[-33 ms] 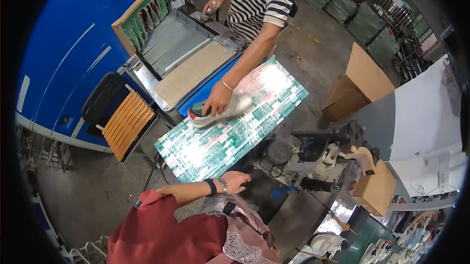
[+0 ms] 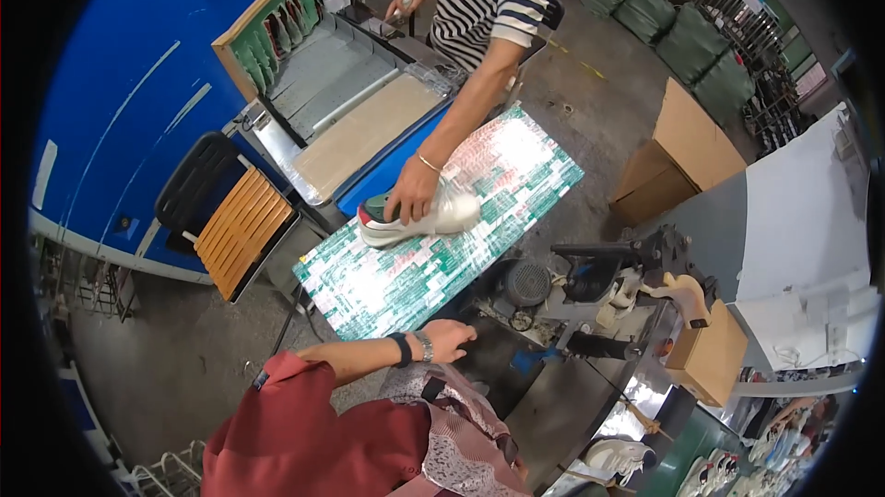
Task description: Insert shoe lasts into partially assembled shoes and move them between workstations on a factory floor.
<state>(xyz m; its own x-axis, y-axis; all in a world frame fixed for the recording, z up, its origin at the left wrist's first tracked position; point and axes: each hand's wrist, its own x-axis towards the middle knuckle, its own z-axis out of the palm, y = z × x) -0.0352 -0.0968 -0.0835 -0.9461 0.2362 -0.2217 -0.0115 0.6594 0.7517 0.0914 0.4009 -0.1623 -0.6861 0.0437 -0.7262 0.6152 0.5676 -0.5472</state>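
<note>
My left hand (image 2: 449,340) hangs over the dark machine table, just past the near edge of a green and white patterned board (image 2: 355,299). Its fingers are loosely bent and a little apart, and I see nothing in them. A wristwatch and a dark band circle the wrist. My right hand is out of view. Across from me, a co-worker's hand (image 2: 413,191) grips a white sneaker (image 2: 452,214) with a green and red heel from above, on or just above the board. The co-worker's other hand (image 2: 403,6) holds a small object I cannot make out.
A machine with a round motor (image 2: 527,283) stands right of my hand. Beyond it are an open cardboard box (image 2: 678,156) and a smaller carton (image 2: 708,354). A slatted wooden chair (image 2: 241,230) is at left. Several sneakers (image 2: 710,474) lie at lower right.
The sneaker under the co-worker's hand was blurred and now looks sharp. The whole view has shifted very slightly; my left hand keeps its place and shape.
</note>
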